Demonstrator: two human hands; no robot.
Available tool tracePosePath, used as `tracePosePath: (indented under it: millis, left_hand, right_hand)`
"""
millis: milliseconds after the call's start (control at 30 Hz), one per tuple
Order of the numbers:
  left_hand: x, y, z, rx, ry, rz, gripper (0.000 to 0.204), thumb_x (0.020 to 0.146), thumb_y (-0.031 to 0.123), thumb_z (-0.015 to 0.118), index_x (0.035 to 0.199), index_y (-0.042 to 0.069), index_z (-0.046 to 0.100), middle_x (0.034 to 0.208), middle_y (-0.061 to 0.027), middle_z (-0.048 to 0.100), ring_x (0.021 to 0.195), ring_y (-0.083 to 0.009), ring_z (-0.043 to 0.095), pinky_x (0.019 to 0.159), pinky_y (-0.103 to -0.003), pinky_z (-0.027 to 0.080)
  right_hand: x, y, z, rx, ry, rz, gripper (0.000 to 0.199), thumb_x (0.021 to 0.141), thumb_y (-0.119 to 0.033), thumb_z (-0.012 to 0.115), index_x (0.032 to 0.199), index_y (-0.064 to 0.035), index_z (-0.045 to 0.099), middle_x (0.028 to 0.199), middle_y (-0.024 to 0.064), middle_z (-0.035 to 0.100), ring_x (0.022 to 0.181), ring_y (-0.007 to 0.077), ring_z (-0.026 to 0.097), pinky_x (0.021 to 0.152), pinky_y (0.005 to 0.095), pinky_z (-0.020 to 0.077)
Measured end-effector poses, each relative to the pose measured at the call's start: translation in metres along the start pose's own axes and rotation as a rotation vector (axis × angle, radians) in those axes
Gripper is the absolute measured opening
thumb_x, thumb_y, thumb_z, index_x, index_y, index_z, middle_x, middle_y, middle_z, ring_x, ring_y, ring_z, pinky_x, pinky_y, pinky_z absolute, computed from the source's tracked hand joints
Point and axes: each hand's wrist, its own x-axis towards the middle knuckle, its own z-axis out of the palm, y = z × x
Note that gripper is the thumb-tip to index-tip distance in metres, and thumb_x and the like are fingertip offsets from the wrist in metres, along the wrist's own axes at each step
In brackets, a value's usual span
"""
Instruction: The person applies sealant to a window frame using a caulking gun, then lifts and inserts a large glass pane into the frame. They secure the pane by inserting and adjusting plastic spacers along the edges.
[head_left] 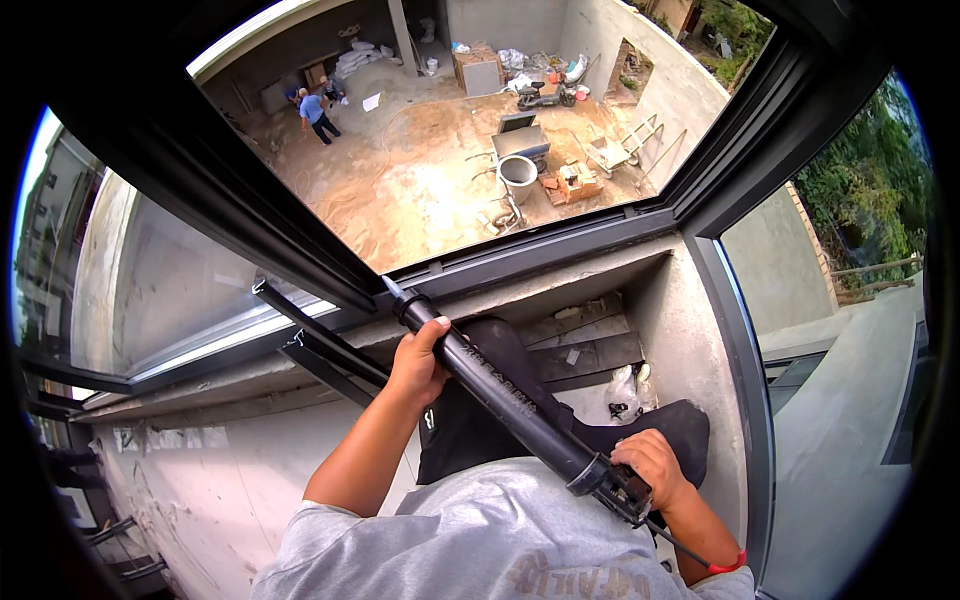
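A long black caulking gun [505,395] lies slantwise across my lap, its pale nozzle [392,286] pointing up and left. The nozzle tip is at the lower corner of the dark window frame [545,238], where the upright and the sill rail meet; whether it touches cannot be told. My left hand [420,362] is wrapped around the front of the barrel, thumb on top. At the rear end, my right hand [648,462] grips the caulking gun by its handle, which the fingers partly hide. A red-and-black cord or strap [728,562] shows by my right forearm.
Dark metal strips [325,345] lean left of my left hand. Below the sill, plastic bags [630,392] lie by my knee, beside a concrete side wall [680,330]. Beyond the opening, far below, are a yard with a person [314,112], a cart [520,142] and bricks [575,183].
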Motion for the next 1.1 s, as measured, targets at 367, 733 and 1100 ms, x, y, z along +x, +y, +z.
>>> tracePosePath:
  millis: [367,733,1100]
  left_hand:
    - [0.022,-0.028,0.061,0.106,-0.068,-0.060,0.027,0.095,0.023,0.070,0.107,0.005,0.053,0.091,-0.0110,0.066,0.081,-0.0262,0.069,0.079,-0.050,0.061]
    - [0.049,-0.071,0.158,0.234,-0.164,-0.104,0.034,0.092,0.026,0.074,0.110,0.007,0.052,0.093,-0.0062,0.060,0.081,-0.0212,0.064,0.078,-0.047,0.061]
    - [0.083,-0.113,0.253,0.343,-0.288,-0.152,0.036,0.090,0.033,0.075,0.105,0.005,0.057,0.092,-0.0092,0.065,0.079,-0.0245,0.069,0.078,-0.048,0.062]
  right_hand:
    - [-0.049,0.019,-0.019,-0.078,0.112,0.115,0.028,0.081,-0.035,0.066,0.074,-0.0078,0.064,0.075,0.0060,0.065,0.068,0.0266,0.061,0.068,0.0391,0.0425]
    - [-0.104,0.048,-0.050,-0.214,0.270,0.189,0.036,0.089,-0.035,0.065,0.067,-0.0064,0.059,0.064,0.0080,0.056,0.058,0.0286,0.056,0.059,0.0399,0.0389]
    - [-0.151,0.078,-0.075,-0.261,0.405,0.297,0.028,0.054,-0.021,0.075,0.060,-0.0076,0.051,0.057,0.0106,0.051,0.051,0.0336,0.052,0.052,0.0412,0.0374]
